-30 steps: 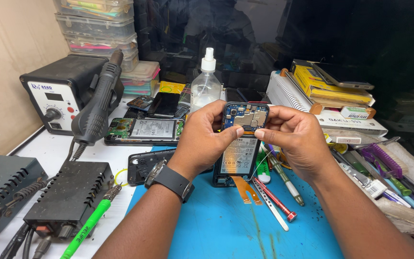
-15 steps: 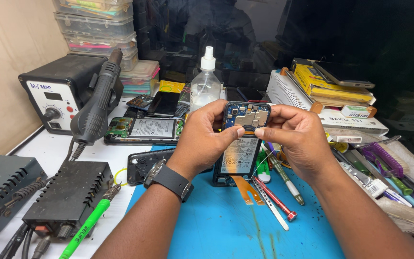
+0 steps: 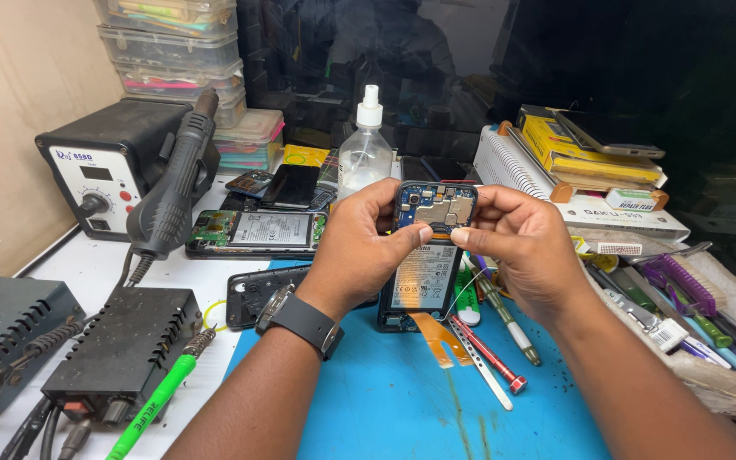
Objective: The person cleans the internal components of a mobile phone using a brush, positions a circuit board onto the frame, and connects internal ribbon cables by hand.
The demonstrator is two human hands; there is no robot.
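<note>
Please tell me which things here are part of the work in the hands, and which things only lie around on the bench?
In hand:
opened phone
left hand
right hand

Lying about:
second opened phone
spray bottle
hot-air station
green-handled tool
red-tipped tool
blue mat

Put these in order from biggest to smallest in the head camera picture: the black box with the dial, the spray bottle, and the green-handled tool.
1. Black box with the dial, clearly largest.
2. Spray bottle and green-handled tool: they look about alike. The tool lies nearer the camera, so I won't rank them.
</note>
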